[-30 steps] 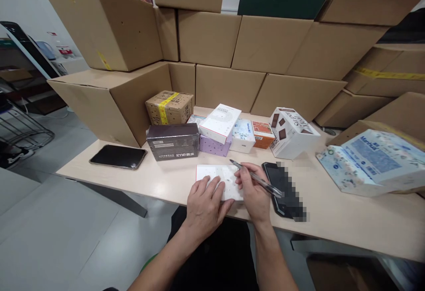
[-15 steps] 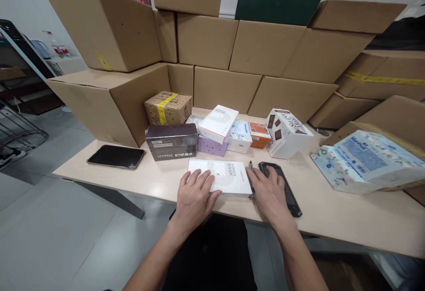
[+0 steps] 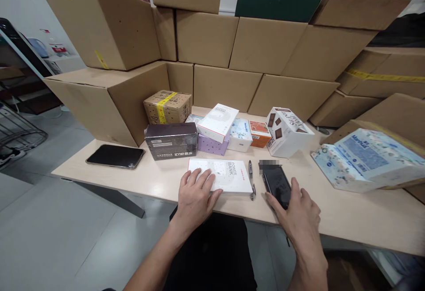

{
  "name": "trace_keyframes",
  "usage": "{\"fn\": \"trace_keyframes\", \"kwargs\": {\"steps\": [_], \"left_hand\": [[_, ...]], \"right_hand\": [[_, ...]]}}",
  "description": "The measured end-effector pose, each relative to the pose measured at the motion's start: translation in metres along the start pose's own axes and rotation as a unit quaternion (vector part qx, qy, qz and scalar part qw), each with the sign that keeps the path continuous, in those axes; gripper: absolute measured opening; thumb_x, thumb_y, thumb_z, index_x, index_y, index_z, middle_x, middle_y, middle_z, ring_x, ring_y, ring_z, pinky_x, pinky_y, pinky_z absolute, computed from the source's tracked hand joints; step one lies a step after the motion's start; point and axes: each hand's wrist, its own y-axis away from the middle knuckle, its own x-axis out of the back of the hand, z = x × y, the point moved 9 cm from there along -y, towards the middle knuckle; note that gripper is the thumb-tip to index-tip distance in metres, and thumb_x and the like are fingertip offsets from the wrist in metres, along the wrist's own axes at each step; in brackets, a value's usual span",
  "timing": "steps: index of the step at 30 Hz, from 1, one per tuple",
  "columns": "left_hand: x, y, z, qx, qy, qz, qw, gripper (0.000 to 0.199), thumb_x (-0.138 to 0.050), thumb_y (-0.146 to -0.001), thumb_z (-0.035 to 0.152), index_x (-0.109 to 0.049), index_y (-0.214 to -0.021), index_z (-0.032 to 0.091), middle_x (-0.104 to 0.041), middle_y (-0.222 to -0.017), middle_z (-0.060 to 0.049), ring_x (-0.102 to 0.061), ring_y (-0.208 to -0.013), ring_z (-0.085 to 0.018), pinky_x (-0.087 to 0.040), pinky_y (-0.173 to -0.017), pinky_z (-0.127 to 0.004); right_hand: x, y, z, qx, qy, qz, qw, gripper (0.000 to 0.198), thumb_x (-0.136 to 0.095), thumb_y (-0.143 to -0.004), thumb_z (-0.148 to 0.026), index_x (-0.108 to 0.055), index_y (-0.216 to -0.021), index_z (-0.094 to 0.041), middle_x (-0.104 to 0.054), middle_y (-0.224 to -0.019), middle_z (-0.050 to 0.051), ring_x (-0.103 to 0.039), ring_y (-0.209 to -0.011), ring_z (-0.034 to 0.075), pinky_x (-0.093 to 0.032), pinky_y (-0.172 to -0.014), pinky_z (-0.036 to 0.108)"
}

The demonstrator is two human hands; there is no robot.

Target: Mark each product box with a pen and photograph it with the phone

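Observation:
My left hand [image 3: 195,189] lies flat on the lower left part of a white power bank box [image 3: 232,178], fingers stretched across its top. My right hand [image 3: 297,207] grips the near end of a black phone-like handheld device [image 3: 278,184], thumb along its left side and fingers along its right. A short dark strap or cord hangs below that hand. Between the box and the device, a dark pen [image 3: 250,169] rests on the table, with a small dark item at its near end that I cannot make out.
On the table [image 3: 159,184] a black smartphone [image 3: 115,156] lies at left. Behind stand a dark BUJI box [image 3: 171,141], a second power bank box [image 3: 218,120] on a purple box [image 3: 212,145], an orange box [image 3: 259,133] and a white box [image 3: 288,138]. Large cartons [image 3: 226,87] wall the back.
My right hand has moved from the pen and the device's left edge to the device's near end and taken hold of it. My left hand stays on the box.

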Motion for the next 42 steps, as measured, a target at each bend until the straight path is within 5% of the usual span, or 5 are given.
{"fn": "trace_keyframes", "kwargs": {"steps": [6,14,21,28,42], "left_hand": [[-0.005,-0.001,0.011,-0.002,-0.007,0.029,1.000,0.032,-0.059,-0.093,0.038,-0.063,-0.118,0.018,-0.070,-0.124,-0.008,-0.061,-0.114,-0.033,-0.042,-0.098,-0.051],[-0.008,0.002,0.011,-0.007,0.002,0.020,1.000,0.032,-0.056,-0.094,0.035,-0.063,-0.121,0.018,-0.068,-0.129,-0.008,-0.060,-0.118,-0.032,-0.042,-0.101,-0.050],[-0.006,0.003,0.006,0.023,0.049,0.046,0.998,0.030,-0.052,-0.094,0.019,-0.062,-0.122,0.017,-0.069,-0.126,-0.008,-0.060,-0.120,-0.028,-0.041,-0.105,-0.048],[-0.005,0.009,-0.005,0.056,0.109,0.081,0.989,0.037,-0.045,-0.094,0.012,-0.053,-0.130,0.015,-0.068,-0.125,-0.011,-0.062,-0.119,-0.023,-0.045,-0.106,-0.043],[-0.008,0.010,-0.006,0.059,0.106,0.098,0.988,0.051,-0.046,-0.091,0.008,-0.045,-0.142,0.015,-0.065,-0.132,-0.012,-0.060,-0.123,-0.022,-0.045,-0.106,-0.043]], "right_hand": [[-0.020,0.010,0.002,-0.031,-0.052,-0.057,0.997,0.089,-0.050,-0.083,-0.067,-0.036,-0.151,-0.011,-0.057,-0.128,0.025,-0.052,-0.115,0.045,-0.043,-0.091,0.057],[0.007,0.016,-0.010,-0.044,-0.191,0.105,0.975,0.086,-0.055,-0.080,-0.060,-0.043,-0.145,-0.004,-0.058,-0.128,0.028,-0.054,-0.117,0.042,-0.039,-0.098,0.061],[0.033,0.040,-0.084,0.062,-0.329,0.113,0.936,0.081,-0.065,-0.085,-0.045,-0.029,-0.154,-0.019,-0.048,-0.144,0.020,-0.047,-0.133,0.033,-0.042,-0.105,0.055],[0.024,0.061,-0.142,0.178,-0.308,0.137,0.924,0.076,-0.063,-0.089,-0.036,-0.028,-0.152,-0.015,-0.051,-0.137,0.023,-0.048,-0.131,0.035,-0.037,-0.105,0.066],[0.021,0.067,-0.142,0.179,-0.282,0.159,0.929,0.075,-0.063,-0.088,-0.036,-0.028,-0.151,-0.013,-0.049,-0.138,0.025,-0.048,-0.131,0.037,-0.039,-0.104,0.067]]}}
